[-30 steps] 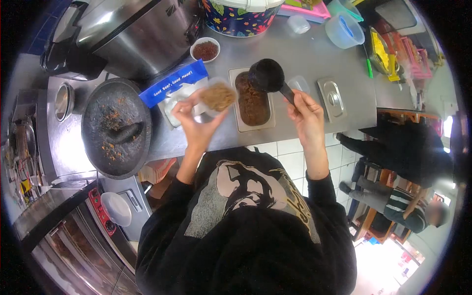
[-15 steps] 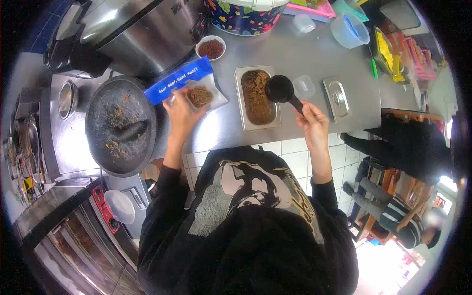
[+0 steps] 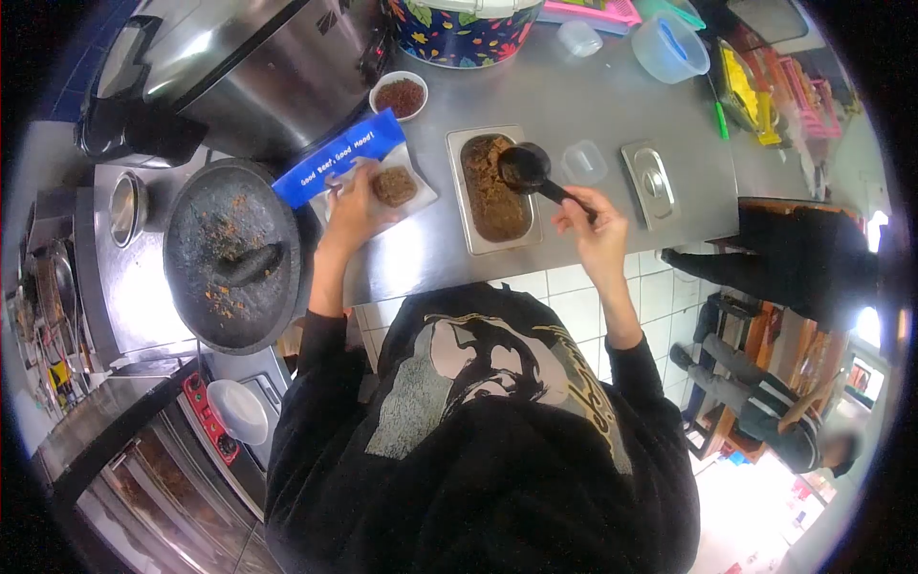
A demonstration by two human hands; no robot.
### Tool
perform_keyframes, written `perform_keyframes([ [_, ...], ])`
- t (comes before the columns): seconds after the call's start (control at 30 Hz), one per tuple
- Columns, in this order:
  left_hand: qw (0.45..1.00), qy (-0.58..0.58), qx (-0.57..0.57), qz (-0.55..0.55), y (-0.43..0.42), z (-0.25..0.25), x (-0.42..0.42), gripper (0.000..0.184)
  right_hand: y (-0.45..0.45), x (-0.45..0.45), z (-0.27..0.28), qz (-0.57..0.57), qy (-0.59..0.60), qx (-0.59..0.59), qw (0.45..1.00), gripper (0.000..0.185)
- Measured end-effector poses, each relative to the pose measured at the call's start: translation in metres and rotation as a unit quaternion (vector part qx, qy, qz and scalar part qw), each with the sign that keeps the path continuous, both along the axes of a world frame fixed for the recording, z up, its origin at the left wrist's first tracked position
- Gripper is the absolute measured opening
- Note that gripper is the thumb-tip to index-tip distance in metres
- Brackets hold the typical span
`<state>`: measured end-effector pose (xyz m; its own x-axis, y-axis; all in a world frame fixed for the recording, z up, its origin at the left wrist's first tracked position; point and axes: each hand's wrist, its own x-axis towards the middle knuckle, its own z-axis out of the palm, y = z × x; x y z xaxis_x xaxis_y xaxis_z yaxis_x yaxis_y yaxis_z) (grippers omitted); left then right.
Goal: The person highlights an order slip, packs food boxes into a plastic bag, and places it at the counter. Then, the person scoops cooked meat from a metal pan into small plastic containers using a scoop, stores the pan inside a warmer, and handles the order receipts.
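My right hand (image 3: 601, 230) grips the handle of a black scoop (image 3: 524, 166). The scoop's bowl is over the right edge of a metal food pan (image 3: 497, 218) holding brown shredded meat (image 3: 483, 177). My left hand (image 3: 350, 215) is curled at a white-lined paper wrapper (image 3: 413, 203) with a blue printed band (image 3: 344, 158). Beside its fingers, a mound of brown shredded food (image 3: 393, 186) lies on the wrapper. Part of the wrapper is hidden under that hand. To the scoop's right sits a small clear plastic container (image 3: 584, 163).
A stone mortar (image 3: 186, 277) with a pestle (image 3: 251, 265) stands at left, below a large steel cooker (image 3: 258, 86). A small bowl of dark red flakes (image 3: 400, 97) is behind the wrapper. A metal lid (image 3: 650, 187) lies at right. Two people are farther right.
The scoop has shifted slightly left and tilted, so its inside is turned differently. My right fingers have shifted on the handle. My left hand stays at the wrapper; the whole view has shifted slightly.
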<state>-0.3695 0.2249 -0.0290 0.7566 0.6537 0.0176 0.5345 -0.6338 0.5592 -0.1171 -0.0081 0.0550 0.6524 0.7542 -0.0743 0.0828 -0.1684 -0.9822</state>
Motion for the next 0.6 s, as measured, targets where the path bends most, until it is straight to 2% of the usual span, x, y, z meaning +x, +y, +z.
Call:
perform_keyframes([
  [0.03,0.999,-0.025,-0.024,-0.012,0.001,0.005,-0.002,0.072,0.005,-0.002,0.003,-0.001,0.000,0.000,1.000,0.017],
  [0.07,0.999,-0.025,-0.025,-0.013,-0.003,0.010,-0.006,0.072,0.012,-0.005,0.008,0.035,-0.163,-0.022,0.986,0.019],
  [0.1,0.998,-0.006,-0.059,0.014,-0.010,0.029,-0.007,0.067,0.018,-0.008,0.011,0.070,-0.321,-0.043,0.944,0.021],
  [0.13,0.995,0.012,-0.093,0.041,-0.017,0.046,-0.008,0.062,0.024,-0.008,0.008,0.069,-0.320,-0.043,0.944,0.021],
  [0.2,0.995,-0.018,-0.093,0.040,-0.034,0.069,-0.006,0.058,0.034,-0.008,-0.003,0.149,-0.511,-0.017,0.847,0.026],
  [0.23,0.994,-0.049,-0.093,0.041,-0.045,0.075,-0.003,0.054,0.037,-0.010,-0.010,0.150,-0.511,-0.017,0.847,0.026],
  [0.3,0.974,-0.089,-0.207,0.017,-0.070,0.069,0.011,0.048,0.039,-0.013,-0.023,0.195,-0.616,-0.051,0.762,0.027],
  [0.33,0.953,-0.052,-0.298,-0.003,-0.082,0.063,0.019,0.047,0.037,-0.015,-0.025,0.196,-0.616,-0.050,0.761,0.027],
  [0.37,0.919,-0.111,-0.377,-0.018,-0.098,0.037,0.023,0.047,0.032,-0.019,-0.025,0.230,-0.600,-0.066,0.763,0.027],
  [0.4,0.899,-0.105,-0.425,-0.021,-0.110,0.028,0.030,0.048,0.027,-0.022,-0.024,0.263,-0.583,-0.082,0.764,0.027],
  [0.47,0.878,-0.143,-0.456,0.001,-0.126,0.011,0.040,0.042,0.013,-0.023,-0.014,0.265,-0.571,-0.076,0.773,0.028],
  [0.53,0.803,-0.202,-0.559,0.054,-0.133,0.003,0.045,0.033,0.010,-0.021,-0.006,0.268,-0.558,-0.071,0.782,0.029],
  [0.6,0.794,-0.216,-0.565,0.062,-0.133,-0.002,0.048,0.028,0.012,-0.015,-0.002,0.214,-0.571,-0.029,0.792,0.031],
])
